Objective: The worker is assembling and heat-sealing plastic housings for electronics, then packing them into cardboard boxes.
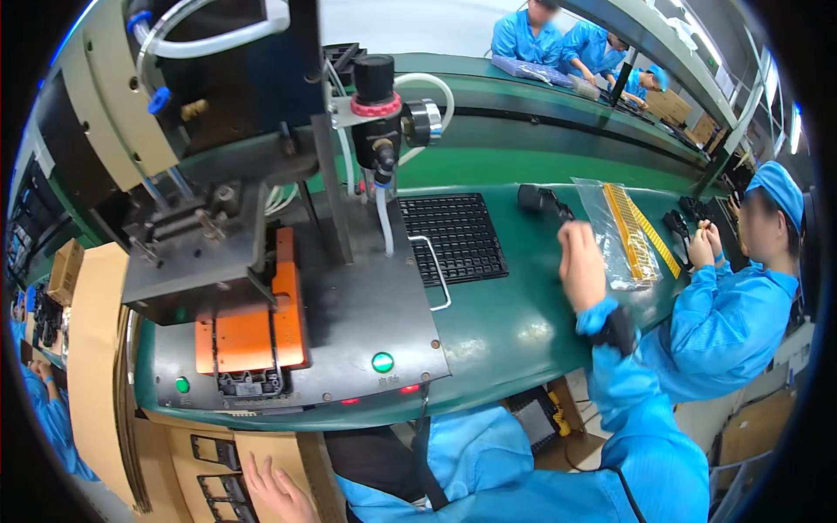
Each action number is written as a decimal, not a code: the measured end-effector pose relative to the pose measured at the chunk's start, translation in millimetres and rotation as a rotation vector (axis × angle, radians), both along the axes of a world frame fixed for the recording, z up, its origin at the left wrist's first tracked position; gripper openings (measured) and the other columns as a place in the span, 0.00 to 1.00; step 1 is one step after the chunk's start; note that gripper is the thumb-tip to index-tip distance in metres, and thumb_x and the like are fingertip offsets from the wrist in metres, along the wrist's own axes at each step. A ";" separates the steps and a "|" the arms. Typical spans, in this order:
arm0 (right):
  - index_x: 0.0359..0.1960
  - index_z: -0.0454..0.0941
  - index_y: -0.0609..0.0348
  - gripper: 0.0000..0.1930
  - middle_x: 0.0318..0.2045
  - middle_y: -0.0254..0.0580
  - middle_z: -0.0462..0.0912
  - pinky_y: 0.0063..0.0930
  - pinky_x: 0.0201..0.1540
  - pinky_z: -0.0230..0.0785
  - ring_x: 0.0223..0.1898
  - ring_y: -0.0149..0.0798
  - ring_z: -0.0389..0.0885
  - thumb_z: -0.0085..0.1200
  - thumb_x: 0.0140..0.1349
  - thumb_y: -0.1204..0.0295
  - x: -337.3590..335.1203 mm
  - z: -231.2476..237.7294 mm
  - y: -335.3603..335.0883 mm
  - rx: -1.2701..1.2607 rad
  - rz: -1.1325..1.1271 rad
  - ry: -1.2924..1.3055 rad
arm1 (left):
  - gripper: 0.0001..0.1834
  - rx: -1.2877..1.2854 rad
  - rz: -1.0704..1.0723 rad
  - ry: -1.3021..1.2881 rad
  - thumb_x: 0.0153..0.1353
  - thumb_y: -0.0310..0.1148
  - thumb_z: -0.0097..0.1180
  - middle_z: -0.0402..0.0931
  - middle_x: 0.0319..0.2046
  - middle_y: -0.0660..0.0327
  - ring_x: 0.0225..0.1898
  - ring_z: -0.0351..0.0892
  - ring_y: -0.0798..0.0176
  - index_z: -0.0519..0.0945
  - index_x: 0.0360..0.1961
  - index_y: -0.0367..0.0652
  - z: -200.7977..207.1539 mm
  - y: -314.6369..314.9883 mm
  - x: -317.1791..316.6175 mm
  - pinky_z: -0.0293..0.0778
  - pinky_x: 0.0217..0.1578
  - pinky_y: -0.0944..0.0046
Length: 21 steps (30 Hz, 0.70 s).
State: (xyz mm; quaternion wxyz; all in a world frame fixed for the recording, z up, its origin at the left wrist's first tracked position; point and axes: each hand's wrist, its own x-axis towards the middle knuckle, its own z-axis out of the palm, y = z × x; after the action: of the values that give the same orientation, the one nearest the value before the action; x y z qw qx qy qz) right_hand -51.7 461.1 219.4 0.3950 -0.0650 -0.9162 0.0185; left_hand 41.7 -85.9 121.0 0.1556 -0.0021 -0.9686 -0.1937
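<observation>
My left hand (279,492) is open with fingers spread, low at the left beside black plastic frames (228,499) in a cardboard box (179,471). My right hand (582,266) reaches out over the green bench, its fingers closed at the narrow end of a black part (545,202) with a rounded head. What the part is exactly cannot be made out. Left of centre stands a bench press (196,279). Under its head lies an orange fixture plate (292,327), with a black plastic frame (248,383) at its front edge.
A black grid tray (453,235) lies right of the press, beside a metal handle (443,279). A clear bag with yellow strips (632,244) is past my right hand. A co-worker (732,305) sits at the right, working with both hands. A pressure regulator (377,122) stands behind the press.
</observation>
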 end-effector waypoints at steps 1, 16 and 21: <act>0.40 0.72 0.62 0.07 0.43 0.51 0.75 0.40 0.46 0.72 0.45 0.55 0.77 0.51 0.61 0.82 18.4 -5.5 -11.6 -0.015 -0.007 -0.031 | 0.16 0.058 -0.042 -0.019 0.70 0.31 0.48 0.69 0.60 0.41 0.61 0.66 0.38 0.76 0.54 0.34 0.5 10.9 -1.3 0.63 0.62 0.47; 0.45 0.80 0.66 0.10 0.36 0.35 0.84 0.19 0.47 0.74 0.40 0.26 0.81 0.59 0.62 0.81 63.5 32.0 -25.7 -1.153 0.275 -0.186 | 0.08 0.508 -0.529 -0.191 0.56 0.20 0.53 0.75 0.46 0.52 0.50 0.71 0.46 0.79 0.37 0.38 -71.5 110.4 7.9 0.68 0.53 0.52; 0.43 0.80 0.68 0.08 0.38 0.40 0.85 0.21 0.47 0.75 0.41 0.28 0.83 0.58 0.63 0.80 56.3 31.9 6.4 -1.143 0.271 -0.182 | 0.07 0.506 -0.520 -0.259 0.57 0.20 0.53 0.76 0.45 0.52 0.49 0.73 0.47 0.79 0.37 0.37 -78.8 113.8 6.5 0.69 0.51 0.53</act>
State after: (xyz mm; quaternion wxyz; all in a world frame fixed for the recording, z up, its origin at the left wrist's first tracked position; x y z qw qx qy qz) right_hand 4.6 467.6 251.3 0.2115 -0.1511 -0.7911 0.5537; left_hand 48.2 28.0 42.1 -0.0268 -0.1849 -0.8690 -0.4583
